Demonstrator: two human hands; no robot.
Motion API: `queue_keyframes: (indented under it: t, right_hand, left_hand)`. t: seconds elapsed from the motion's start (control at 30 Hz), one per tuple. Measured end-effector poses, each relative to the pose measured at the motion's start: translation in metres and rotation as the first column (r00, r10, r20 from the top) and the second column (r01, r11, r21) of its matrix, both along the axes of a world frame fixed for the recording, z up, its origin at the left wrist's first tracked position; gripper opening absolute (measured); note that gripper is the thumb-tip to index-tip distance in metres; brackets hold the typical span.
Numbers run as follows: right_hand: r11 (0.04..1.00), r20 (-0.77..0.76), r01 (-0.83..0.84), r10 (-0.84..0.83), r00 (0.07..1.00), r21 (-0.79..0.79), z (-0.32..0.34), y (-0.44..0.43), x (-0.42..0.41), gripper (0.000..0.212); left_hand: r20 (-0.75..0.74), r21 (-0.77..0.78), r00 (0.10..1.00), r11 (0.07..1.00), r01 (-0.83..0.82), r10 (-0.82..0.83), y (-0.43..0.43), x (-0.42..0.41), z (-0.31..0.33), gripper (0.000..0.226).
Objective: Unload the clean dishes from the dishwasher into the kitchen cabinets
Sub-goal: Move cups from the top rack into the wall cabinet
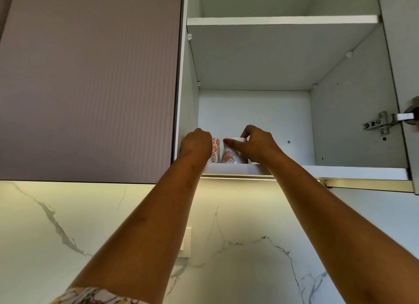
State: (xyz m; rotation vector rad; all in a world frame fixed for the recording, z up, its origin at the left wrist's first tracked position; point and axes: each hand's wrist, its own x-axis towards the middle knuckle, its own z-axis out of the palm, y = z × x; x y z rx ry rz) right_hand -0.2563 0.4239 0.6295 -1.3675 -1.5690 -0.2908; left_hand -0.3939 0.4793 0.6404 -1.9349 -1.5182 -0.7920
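Left hand (196, 145) grip seemingly grasping red-patterned mug (215, 150), right hand (256, 145) grip grasping white mug (232, 152), cabinet shelf (351, 171)

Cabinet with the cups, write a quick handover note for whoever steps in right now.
Left hand: grip on the red-flowered cup at the left end of the bottom shelf.
Right hand: grip on the rim of the white cup beside it.
Done: both cups appear to stand on the shelf.
Left: let go, then fetch more dishes; the dishwasher is out of view.
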Motion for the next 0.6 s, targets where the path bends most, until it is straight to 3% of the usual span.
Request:
queue_keyframes:
  t: [0.27,0.37,0.6]
  right_hand:
    - [0.974,-0.052,-0.165,0.159,0.986,-0.152,0.0038,-0.0021,0.0053,0.029]
    - [0.953,-0.086,-0.236,0.223,0.971,-0.191,0.0039,-0.0009,0.0056,0.031]
    - [0.966,0.006,-0.191,0.194,0.981,-0.172,0.0034,0.0050,0.0050,0.044]
  left_hand:
    - [-0.045,-0.047,0.999,0.999,-0.010,0.008,0.0008,-0.0003,0.0000,0.049]
    - [-0.074,-0.060,0.997,0.998,-0.023,0.019,0.0018,-0.0003,0.0002,0.048]
    - [-0.093,-0.088,0.995,0.995,-0.037,0.029,0.0001,-0.0012,0.0014,0.042]
